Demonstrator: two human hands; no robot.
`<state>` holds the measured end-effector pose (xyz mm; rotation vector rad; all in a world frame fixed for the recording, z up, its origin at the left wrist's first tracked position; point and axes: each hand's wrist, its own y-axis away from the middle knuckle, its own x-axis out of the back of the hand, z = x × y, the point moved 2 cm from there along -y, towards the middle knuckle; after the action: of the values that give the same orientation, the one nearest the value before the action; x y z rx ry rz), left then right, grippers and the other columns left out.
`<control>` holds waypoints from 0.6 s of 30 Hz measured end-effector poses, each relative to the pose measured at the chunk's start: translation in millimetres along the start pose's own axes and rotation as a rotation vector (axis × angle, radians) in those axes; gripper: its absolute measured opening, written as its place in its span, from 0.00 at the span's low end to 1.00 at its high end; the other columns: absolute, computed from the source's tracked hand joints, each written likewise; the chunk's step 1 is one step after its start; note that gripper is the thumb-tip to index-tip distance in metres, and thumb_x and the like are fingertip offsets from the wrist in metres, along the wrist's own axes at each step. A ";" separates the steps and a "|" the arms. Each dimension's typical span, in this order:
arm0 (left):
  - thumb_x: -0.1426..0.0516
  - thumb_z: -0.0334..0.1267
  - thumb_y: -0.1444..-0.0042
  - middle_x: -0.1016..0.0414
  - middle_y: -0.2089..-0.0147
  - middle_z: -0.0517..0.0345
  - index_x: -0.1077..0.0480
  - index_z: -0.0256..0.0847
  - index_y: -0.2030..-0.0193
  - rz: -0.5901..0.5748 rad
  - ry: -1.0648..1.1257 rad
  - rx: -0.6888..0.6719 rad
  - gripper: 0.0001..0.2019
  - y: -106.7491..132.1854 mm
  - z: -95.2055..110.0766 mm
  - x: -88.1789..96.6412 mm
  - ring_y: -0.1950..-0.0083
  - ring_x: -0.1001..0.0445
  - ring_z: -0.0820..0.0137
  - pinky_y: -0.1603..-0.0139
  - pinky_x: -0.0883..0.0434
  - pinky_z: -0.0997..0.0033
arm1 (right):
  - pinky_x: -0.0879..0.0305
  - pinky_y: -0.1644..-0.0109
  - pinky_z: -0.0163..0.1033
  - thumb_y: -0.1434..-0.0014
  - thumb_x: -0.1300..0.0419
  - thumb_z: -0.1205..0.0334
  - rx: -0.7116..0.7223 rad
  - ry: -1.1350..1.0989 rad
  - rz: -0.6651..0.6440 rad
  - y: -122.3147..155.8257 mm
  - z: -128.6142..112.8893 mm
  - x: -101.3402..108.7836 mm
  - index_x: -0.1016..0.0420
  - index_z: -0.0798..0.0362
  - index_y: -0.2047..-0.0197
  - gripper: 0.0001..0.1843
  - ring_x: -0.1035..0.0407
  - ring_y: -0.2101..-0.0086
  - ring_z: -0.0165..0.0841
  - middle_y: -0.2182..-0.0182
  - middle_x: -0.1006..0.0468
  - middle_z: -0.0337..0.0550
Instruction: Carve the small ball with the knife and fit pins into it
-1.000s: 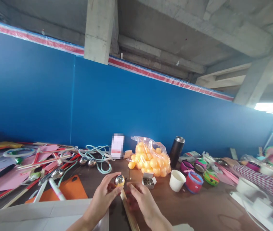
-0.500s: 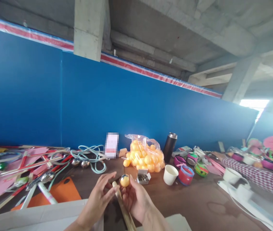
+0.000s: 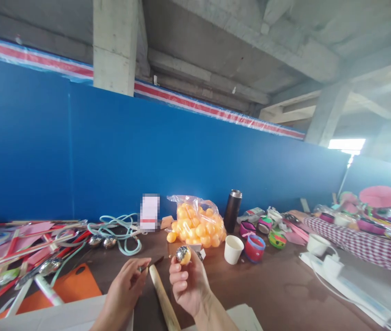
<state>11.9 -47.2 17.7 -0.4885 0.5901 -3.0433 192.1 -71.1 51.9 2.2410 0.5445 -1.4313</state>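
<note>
My right hand (image 3: 187,286) is raised above the brown table (image 3: 278,294), its fingertips pinching a small orange ball with a shiny silver cap (image 3: 183,254). My left hand (image 3: 123,289) sits just left of it, fingers curled in a pinch on something small that I cannot make out. A wooden stick (image 3: 162,298) lies on the table between the two hands, running toward me. Behind the ball stands a clear plastic bag of orange balls (image 3: 197,223).
A black flask (image 3: 232,216), a white paper cup (image 3: 233,249), coloured tape rolls (image 3: 253,247), a small box of pins (image 3: 200,253), a mint cord (image 3: 121,227), metal balls (image 3: 102,241), an orange sheet (image 3: 67,287) and red sticks (image 3: 26,246) crowd the table. A blue wall stands behind.
The ball passed from my left hand's fingers to my right hand, which lifted it. My left hand drew back and curled. The view swung to the right.
</note>
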 end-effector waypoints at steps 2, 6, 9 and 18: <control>0.48 0.48 0.50 0.28 0.61 0.59 0.30 0.45 0.57 -0.006 -0.030 0.014 0.15 -1.7 0.1 -1.3 0.77 0.31 0.74 0.76 0.32 0.74 | 0.45 0.82 0.22 0.46 0.46 0.45 0.052 0.013 0.005 -0.7 -3.9 1.5 0.29 0.66 0.66 0.26 0.41 0.83 0.18 0.78 0.31 0.39; 0.49 0.46 0.49 0.26 0.61 0.57 0.30 0.43 0.57 -0.044 -0.111 0.059 0.16 -13.7 13.5 -6.3 0.74 0.28 0.71 0.74 0.33 0.73 | 0.43 0.80 0.22 0.46 0.43 0.48 0.264 0.018 0.047 -5.1 -15.6 9.4 0.30 0.60 0.65 0.20 0.40 0.81 0.18 0.74 0.28 0.39; 0.49 0.40 0.49 0.25 0.63 0.56 0.28 0.43 0.64 -0.069 -0.264 -0.043 0.11 -28.9 33.8 -15.0 0.62 0.27 0.67 0.61 0.33 0.71 | 0.43 0.81 0.23 0.47 0.43 0.49 0.411 0.040 0.093 -8.1 -23.0 17.0 0.31 0.55 0.66 0.16 0.40 0.82 0.19 0.75 0.28 0.35; 0.48 0.29 0.56 0.26 0.72 0.53 0.28 0.40 0.79 -0.276 -0.651 -0.161 0.09 -67.2 53.5 -55.7 0.66 0.28 0.67 0.65 0.37 0.73 | 0.47 0.84 0.24 0.48 0.43 0.46 0.510 0.165 0.105 -11.3 -27.6 25.2 0.33 0.53 0.66 0.18 0.41 0.83 0.19 0.76 0.30 0.33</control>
<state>84.8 -0.8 72.6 -1.5912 0.7640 -2.7943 216.6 -44.2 37.8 2.7523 0.1078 -1.4617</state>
